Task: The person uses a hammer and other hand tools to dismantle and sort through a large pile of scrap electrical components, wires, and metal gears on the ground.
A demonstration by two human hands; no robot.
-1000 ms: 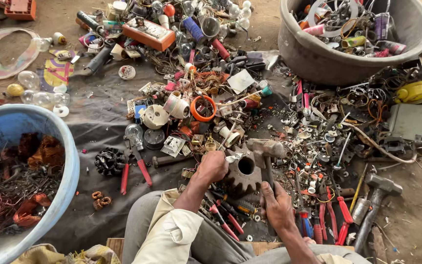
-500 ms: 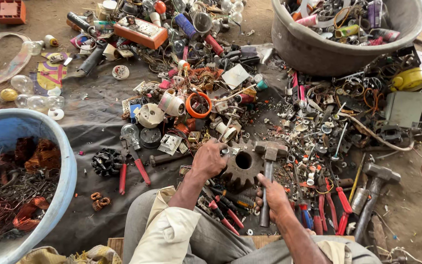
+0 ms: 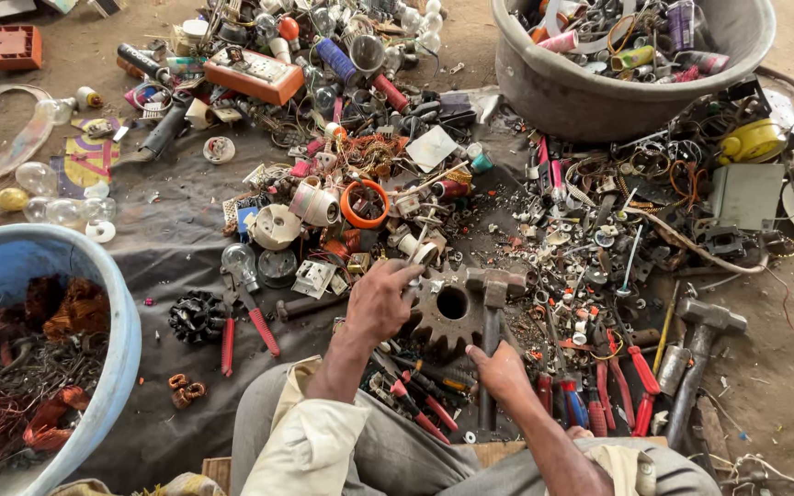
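A rusty toothed gear wheel (image 3: pixel 450 317) with a round centre hole lies on the dark cloth in front of my knees. My left hand (image 3: pixel 380 298) rests at its left edge, fingers curled toward a small part near the teeth; whether it grips anything is hidden. My right hand (image 3: pixel 502 369) is closed around the handle of a hammer (image 3: pixel 492 317), whose metal head (image 3: pixel 496 283) sits at the gear's upper right rim.
A blue tub (image 3: pixel 121 367) holding copper wire stands at left, a grey tub (image 3: pixel 590 92) of scrap at top right. Pliers with red handles (image 3: pixel 631 381), a second hammer (image 3: pixel 696 354), an orange ring (image 3: pixel 365 204), bulbs and several small parts cover the cloth (image 3: pixel 167 266).
The hammer head has come down from beside the gear onto its upper right rim. My left hand stays at the gear's left edge.
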